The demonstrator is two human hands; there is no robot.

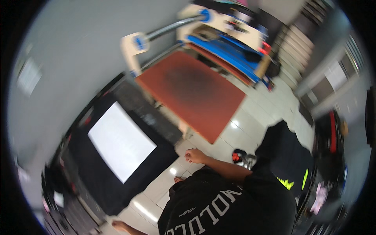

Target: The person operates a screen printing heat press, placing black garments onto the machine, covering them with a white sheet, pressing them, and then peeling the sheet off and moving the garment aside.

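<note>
My right hand (194, 156) hangs in front of my body with its fingers curled in and nothing visible in them. It is nearest to the front corner of a reddish-brown flat platen (192, 94) with a dark patch, part of a heat press, and does not touch it. At the lower edge my left hand (119, 225) is partly in view and blurred, below a black cloth, likely a garment (145, 174). This cloth is spread over a dark table on the left and hangs over its edge. A white sheet (121, 143) lies flat on it.
The press's cream and blue frame (227, 51) stands behind the platen, with a metal bar (172, 27) along the wall. To my right hangs or lies a black cloth (284, 152) with yellow-green print. Shoes (243, 158) rest on the tiled floor (254, 111). Dark shelving (331, 137) lines the right.
</note>
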